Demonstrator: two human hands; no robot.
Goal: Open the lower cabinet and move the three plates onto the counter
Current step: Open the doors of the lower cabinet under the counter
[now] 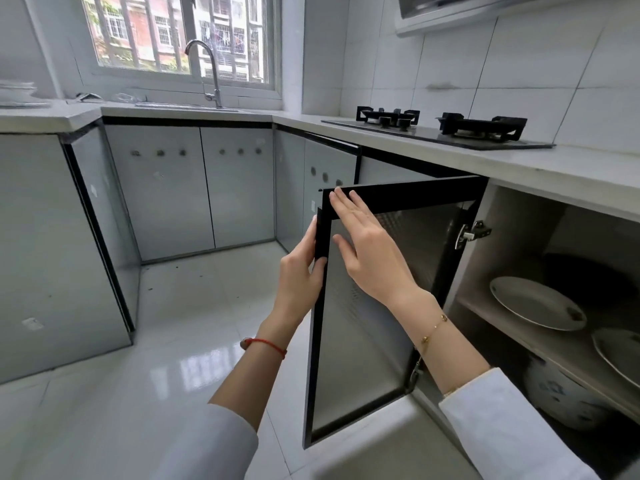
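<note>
Two hands are on the cabinet door (363,306), which stands swung wide open on its hinges at my 3 o'clock side. My left hand (301,268) grasps the door's free vertical edge, thumb on the inner face and fingers wrapped round the outer face of the black frame. My right hand (370,251) lies flat and spread against the inner side of the frosted panel, fingertips reaching the top frame bar near its corner; it clasps nothing.

Inside the open cabinet (512,237), at about 4 o'clock from the hands, I count two plates in sight on the shelf (540,344): a white plate (536,303) lying whole in view, and a second plate (620,355) just beside it, cut off by the frame edge. A third I cannot find. Below the shelf sits one white bowl with blue marks (564,396), and a dark round pan (588,275) rests behind the plates.

The counter (519,164) runs above the cabinet; one two-burner hob (440,129) takes its far stretch at 12 o'clock, and the near strip is bare. One tap (207,67) stands at 11 o'clock.
</note>
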